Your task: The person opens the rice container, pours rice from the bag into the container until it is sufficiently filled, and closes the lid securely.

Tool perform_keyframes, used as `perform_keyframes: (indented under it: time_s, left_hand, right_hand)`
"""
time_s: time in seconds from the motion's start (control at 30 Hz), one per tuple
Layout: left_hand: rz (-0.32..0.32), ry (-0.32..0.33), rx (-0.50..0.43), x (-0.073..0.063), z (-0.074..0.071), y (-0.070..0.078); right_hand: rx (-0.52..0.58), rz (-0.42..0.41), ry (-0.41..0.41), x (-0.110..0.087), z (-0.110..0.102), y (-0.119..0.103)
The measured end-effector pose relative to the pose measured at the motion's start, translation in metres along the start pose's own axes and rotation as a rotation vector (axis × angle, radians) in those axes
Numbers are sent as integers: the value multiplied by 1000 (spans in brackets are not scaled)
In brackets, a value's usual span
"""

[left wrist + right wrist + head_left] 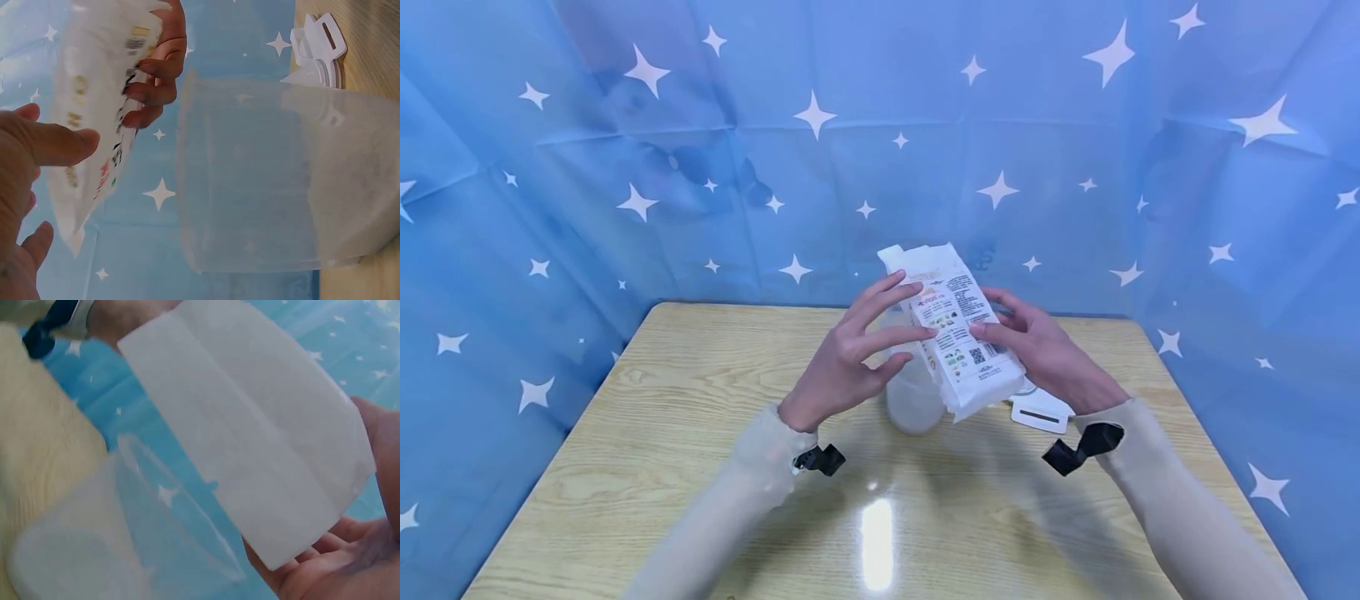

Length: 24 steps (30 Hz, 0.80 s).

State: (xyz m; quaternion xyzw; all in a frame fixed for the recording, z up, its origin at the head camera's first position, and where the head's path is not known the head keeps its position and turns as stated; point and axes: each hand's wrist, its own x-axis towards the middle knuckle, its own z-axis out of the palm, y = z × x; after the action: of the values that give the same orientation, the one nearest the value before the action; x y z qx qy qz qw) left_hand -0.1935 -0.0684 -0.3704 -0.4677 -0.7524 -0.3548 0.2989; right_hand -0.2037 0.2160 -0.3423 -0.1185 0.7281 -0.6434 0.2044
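Note:
A white printed packet [958, 333] is held tilted above the table, over the rim of a translucent plastic container [913, 404]. My right hand [1037, 346] grips its right side, thumb on the printed face and fingers behind. Spread fingers of my left hand [857, 350] reach over the packet's left edge; whether they press on it is hard to tell. In the left wrist view the container [250, 175] stands uncovered, with whitish contents in its lower part. The right wrist view shows the packet's plain back [250, 437]; the state of its top end is unclear.
A white plastic lid-like piece with a slotted tab [1037, 412] lies on the wooden table [647, 467], behind and right of the container. Beyond the table's edges hangs a blue curtain [880, 183] with white stars. Glare marks the front of the tabletop.

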Motion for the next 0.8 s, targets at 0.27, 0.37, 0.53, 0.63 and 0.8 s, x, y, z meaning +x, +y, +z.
perform_keyframes:
  time_s: [0.27, 0.37, 0.53, 0.63, 0.8]
  left_hand:
    - [-184, 74, -130, -20, 11, -8]
    - [-327, 70, -193, -30, 16, -12]
    - [-578, 48, -343, -48, 28, -18]
    - [-678, 42, -412, -58, 37, -23]
    - [-789, 5, -463, -70, 53, -28]
  right_hand:
    - [-201, 2, 144, -15, -19, 2]
    - [-251, -17, 183, -20, -30, 3]
    - [-337, -30, 249, -29, -50, 7]
    - [-392, -33, 292, -33, -63, 12]
    - [-505, -5, 382, -42, -83, 22]
